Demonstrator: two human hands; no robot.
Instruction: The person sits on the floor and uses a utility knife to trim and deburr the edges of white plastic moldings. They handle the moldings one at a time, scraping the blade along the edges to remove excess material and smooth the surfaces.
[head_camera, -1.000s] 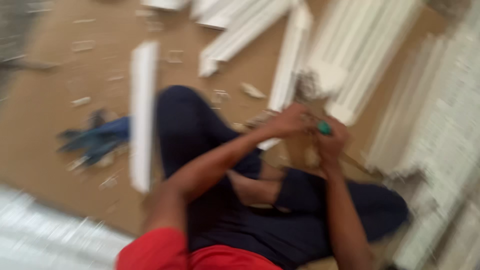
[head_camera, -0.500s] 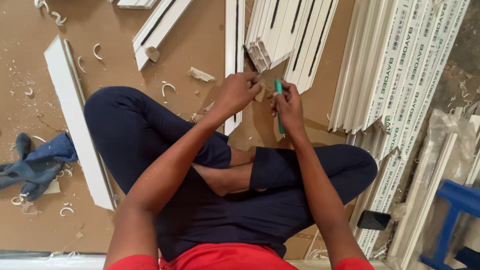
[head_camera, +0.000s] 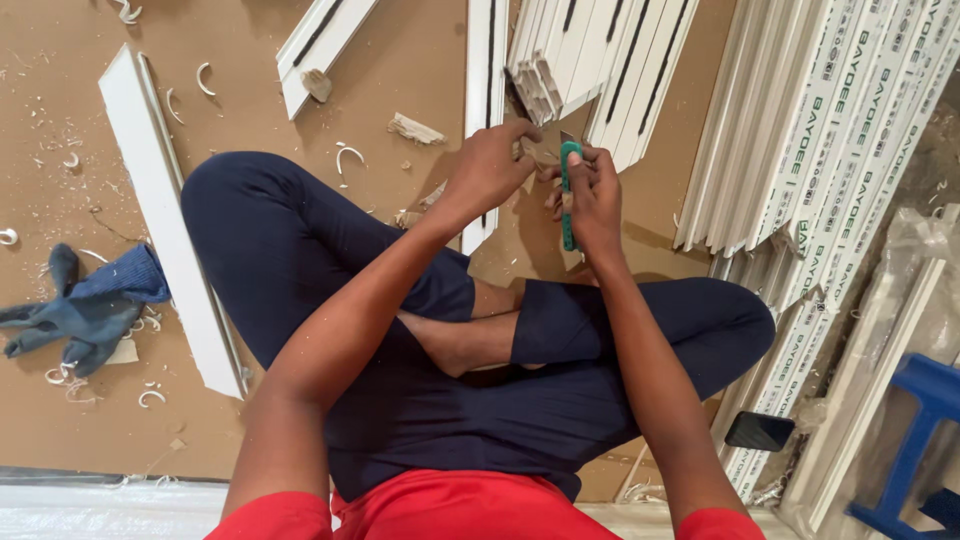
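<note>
My right hand (head_camera: 598, 195) gripped a green-handled utility knife (head_camera: 568, 190); my left hand (head_camera: 490, 170) pinched the long white plastic trim strip (head_camera: 485, 80). Blade near fingers: a slip risked cutting them.

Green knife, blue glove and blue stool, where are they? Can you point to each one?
Green knife (head_camera: 570, 200): head view, middle of its handle, held in the right hand (head_camera: 592, 195).
Blue glove (head_camera: 85, 305): head view, its palm, lying on the floor.
Blue stool (head_camera: 925, 385): head view, its seat, at the right edge.
</note>
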